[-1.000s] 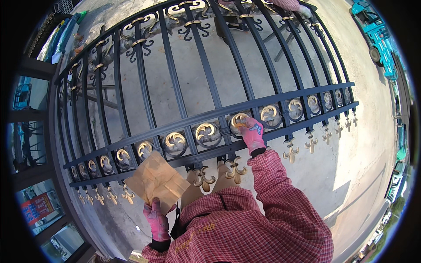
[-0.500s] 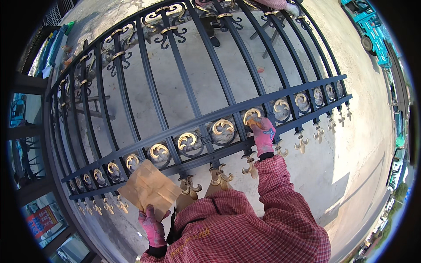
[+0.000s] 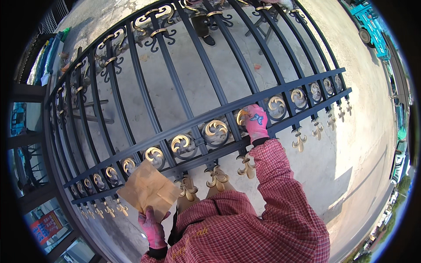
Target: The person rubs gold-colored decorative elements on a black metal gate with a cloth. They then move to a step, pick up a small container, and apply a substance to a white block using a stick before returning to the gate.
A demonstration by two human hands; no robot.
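A black metal fence panel (image 3: 197, 122) with gold scroll ornaments lies flat below me on supports. My right hand (image 3: 256, 122), in a pink glove, is closed against a gold scroll (image 3: 242, 116) between the two cross rails; whether it holds a brush is hidden. My left hand (image 3: 152, 227), also in a pink glove, grips a brown piece of cardboard (image 3: 148, 190) held flat over the panel's near edge, just below the lower rail. Gold spear tips (image 3: 218, 178) stick out from that edge toward me.
Concrete ground (image 3: 351, 166) lies under and around the panel. Another person's legs and dark shoes (image 3: 206, 35) stand at the far side. A metal trestle (image 3: 92, 111) shows under the bars at left. Blue vehicles (image 3: 370, 26) are parked at upper right.
My right hand stayed on the same gold scroll in the ornament row. The cardboard in my left hand stayed by the near edge. The view shifted slightly as my head moved.
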